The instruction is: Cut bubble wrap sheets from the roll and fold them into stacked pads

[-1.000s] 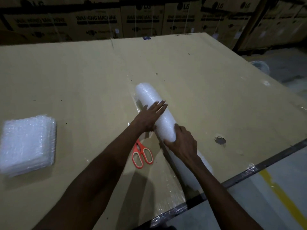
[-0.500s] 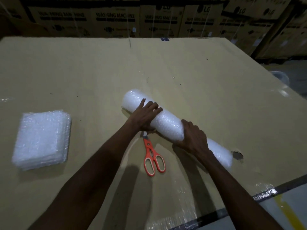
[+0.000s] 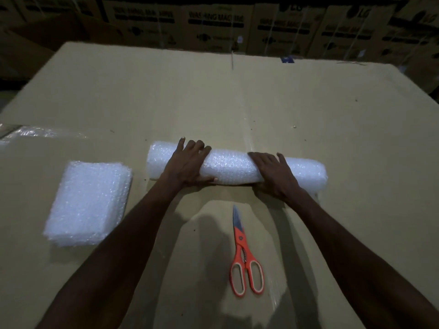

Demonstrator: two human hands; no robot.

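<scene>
A white bubble wrap roll (image 3: 231, 167) lies crosswise on the cardboard-covered table (image 3: 308, 110). My left hand (image 3: 187, 165) grips the roll near its left end, fingers over the top and thumb on the near side. My right hand (image 3: 273, 175) is wrapped over the roll right of its middle. A stack of folded bubble wrap pads (image 3: 89, 201) rests on the table to the left, apart from the roll. Orange-handled scissors (image 3: 243, 255) lie shut on the table, nearer to me than the roll, blades pointing away from me.
Stacked cardboard boxes (image 3: 213, 22) printed "washing machine" stand behind the table's far edge. A strip of clear plastic (image 3: 35, 132) lies at the far left of the table. A taped seam (image 3: 249, 138) runs down the cardboard behind the roll.
The roll has swung from a diagonal to lying crosswise in front of me, both hands staying on it. The scissors now lie fully exposed, nearer to me than the roll.
</scene>
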